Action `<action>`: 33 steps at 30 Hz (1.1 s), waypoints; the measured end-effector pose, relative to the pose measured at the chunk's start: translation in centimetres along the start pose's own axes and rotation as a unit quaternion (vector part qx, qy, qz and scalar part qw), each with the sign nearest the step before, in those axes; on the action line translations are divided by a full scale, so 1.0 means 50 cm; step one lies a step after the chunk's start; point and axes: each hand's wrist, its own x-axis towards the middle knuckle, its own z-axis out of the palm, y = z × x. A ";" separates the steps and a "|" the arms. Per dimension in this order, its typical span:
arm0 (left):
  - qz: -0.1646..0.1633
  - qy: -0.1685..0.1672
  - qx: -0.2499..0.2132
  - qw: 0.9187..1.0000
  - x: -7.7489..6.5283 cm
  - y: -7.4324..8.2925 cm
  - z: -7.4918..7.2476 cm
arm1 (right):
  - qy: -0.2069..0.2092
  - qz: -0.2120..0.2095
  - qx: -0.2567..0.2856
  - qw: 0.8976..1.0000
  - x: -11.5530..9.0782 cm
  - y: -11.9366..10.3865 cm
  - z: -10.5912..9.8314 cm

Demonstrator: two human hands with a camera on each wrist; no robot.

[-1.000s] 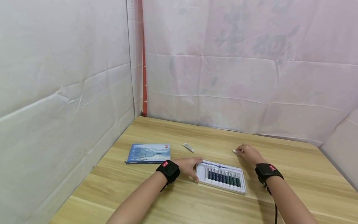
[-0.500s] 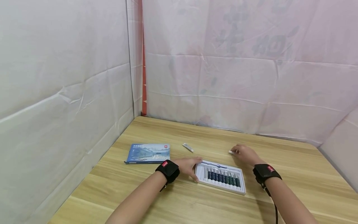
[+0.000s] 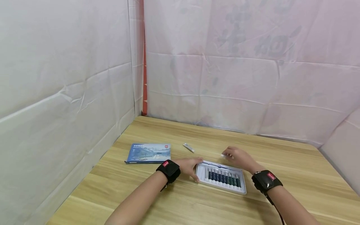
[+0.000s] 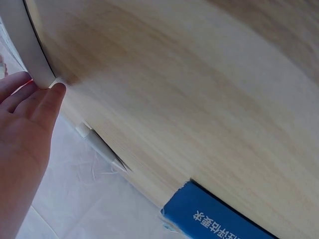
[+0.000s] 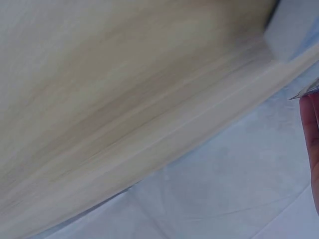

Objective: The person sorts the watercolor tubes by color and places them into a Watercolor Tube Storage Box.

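In the head view, my left hand (image 3: 187, 166) spans the left end of a white tray (image 3: 201, 173), thumb at the near corner and fingers at the far one. Dark paint tubes (image 3: 223, 178) lie side by side in the tray, with a slim blue brush (image 3: 216, 165) along its far side. Beyond the tray, my right hand (image 3: 239, 158) pinches a paint tube (image 3: 223, 155); only its white end shows past the fingers. The right wrist view catches the tube's pointed metal end (image 5: 304, 93) at my fingertips. A loose paint tube (image 3: 188, 147) lies behind the tray.
A blue printed box (image 3: 149, 153) lies flat on the wooden table (image 3: 157, 193), left of the tray. White sheeting (image 3: 244, 78) hangs behind the table and along its left side. A black cable (image 3: 277, 212) trails from my right wristband.
My right hand has moved left with the pinched paint tube, toward the far side of the tray. The left hand stays at the tray's end.
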 end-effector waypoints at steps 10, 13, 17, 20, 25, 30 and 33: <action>0.004 0.004 0.003 1.000 -0.001 0.000 -0.003 | -0.001 -0.074 0.000 0.997 0.016 -0.086 0.001; 0.001 0.003 0.005 1.000 -0.002 0.001 -0.004 | -0.015 -0.077 0.009 0.997 0.015 -0.102 0.003; -0.001 0.001 0.010 1.000 -0.004 0.004 -0.007 | -0.020 -0.088 0.019 0.996 0.015 -0.121 0.008; -0.003 -0.003 0.006 1.000 -0.006 0.007 -0.009 | -0.009 -0.110 0.017 0.994 0.016 -0.133 0.012; -0.004 -0.006 0.006 1.000 -0.009 0.012 -0.011 | 0.007 -0.147 0.020 0.989 0.020 -0.148 0.017; -0.001 -0.005 -0.001 1.000 -0.014 0.017 -0.014 | -0.005 -0.155 0.023 0.988 0.027 -0.161 0.021; 0.006 -0.005 -0.004 1.000 -0.014 0.015 -0.014 | -0.008 -0.170 0.025 0.985 0.031 -0.171 0.026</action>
